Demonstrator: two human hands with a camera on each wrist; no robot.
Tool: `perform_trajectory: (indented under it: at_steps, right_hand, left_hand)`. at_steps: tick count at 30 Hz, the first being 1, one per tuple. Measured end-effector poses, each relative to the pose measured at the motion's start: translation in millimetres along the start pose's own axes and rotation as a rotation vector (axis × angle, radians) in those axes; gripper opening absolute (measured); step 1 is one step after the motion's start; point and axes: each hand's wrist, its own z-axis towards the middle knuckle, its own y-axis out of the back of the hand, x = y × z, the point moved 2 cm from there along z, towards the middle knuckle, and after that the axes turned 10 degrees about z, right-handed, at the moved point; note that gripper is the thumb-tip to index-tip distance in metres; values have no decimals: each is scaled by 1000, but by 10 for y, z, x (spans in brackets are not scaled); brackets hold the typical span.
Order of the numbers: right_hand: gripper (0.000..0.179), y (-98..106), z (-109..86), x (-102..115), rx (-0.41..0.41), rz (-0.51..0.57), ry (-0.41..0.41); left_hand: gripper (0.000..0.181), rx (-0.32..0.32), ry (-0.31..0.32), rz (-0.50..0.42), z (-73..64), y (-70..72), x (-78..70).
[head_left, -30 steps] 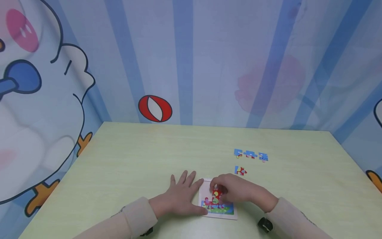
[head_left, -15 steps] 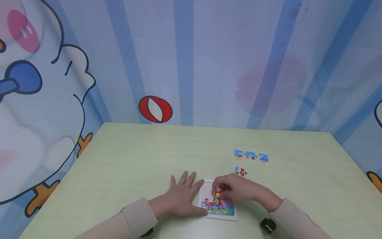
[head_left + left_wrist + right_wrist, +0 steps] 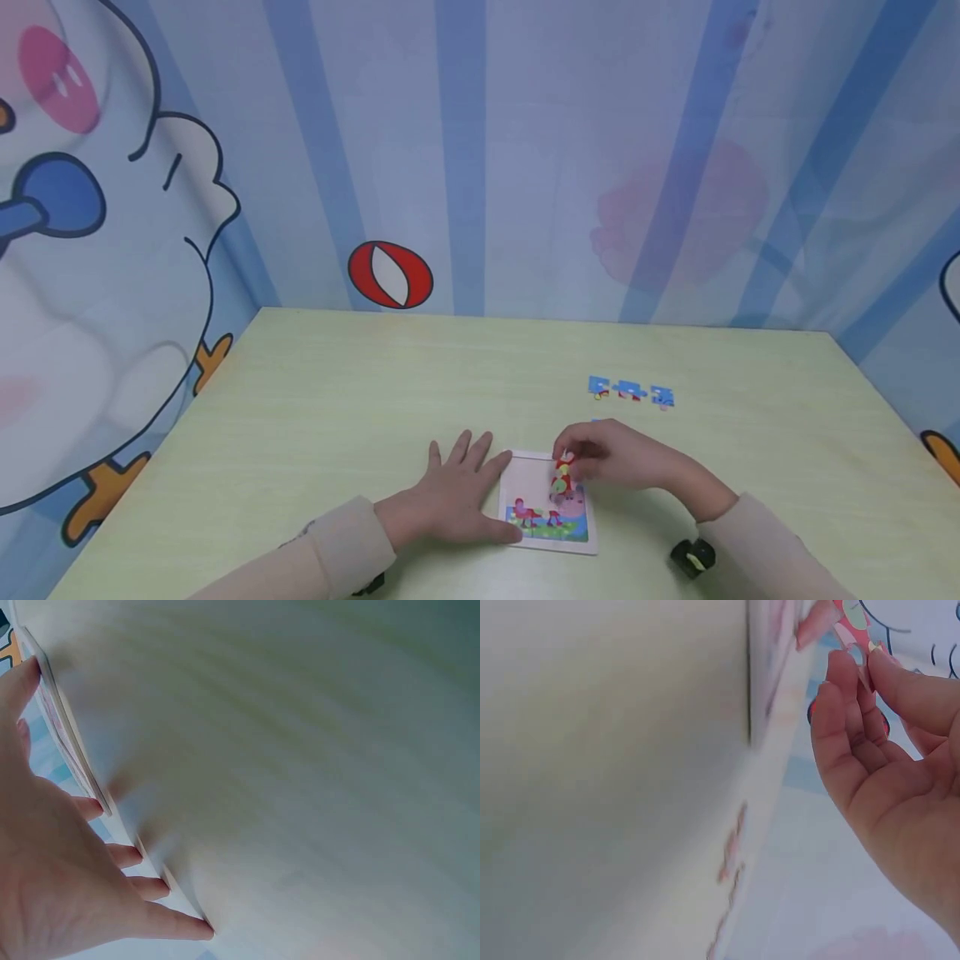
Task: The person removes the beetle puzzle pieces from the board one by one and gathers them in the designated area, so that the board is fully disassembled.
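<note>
A small framed jigsaw puzzle lies on the table before the person, its lower part filled with a colourful picture and its upper part bare. The left hand lies with fingers spread at the frame's left side; thumb and index fingertip touch the frame, also visible in the left wrist view. Above the puzzle's right half, the right hand pinches a red puzzle piece with yellow and green on it, between thumb and fingers. In the right wrist view that piece is held tilted, clear of the frame.
Beyond the right hand, three loose blue puzzle pieces lie in a row on the pale wooden table. Another piece is almost wholly hidden behind the right hand. A striped blue cloth stands behind the table's far edge.
The right hand has lifted the red puzzle piece off the picture and moved right and slightly away, covering most of the nearest loose piece. The left hand stays in place.
</note>
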Motion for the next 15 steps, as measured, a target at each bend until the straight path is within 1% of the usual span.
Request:
perform_trajectory:
  at_steps: [4,8,15]
  right_hand:
    - [14,139,-83,-9,-19,79,-8]
    - [16,281,-173,-30,-49,93,-13]
    - [17,490,-312,-145,-102,68,-51]
  left_hand:
    - [98,-8,-2,5,-2,-1,-6]
    - [98,-12,-8,7,-8,-3,-6]
    - [98,-11,-11,1,-7,-4,2]
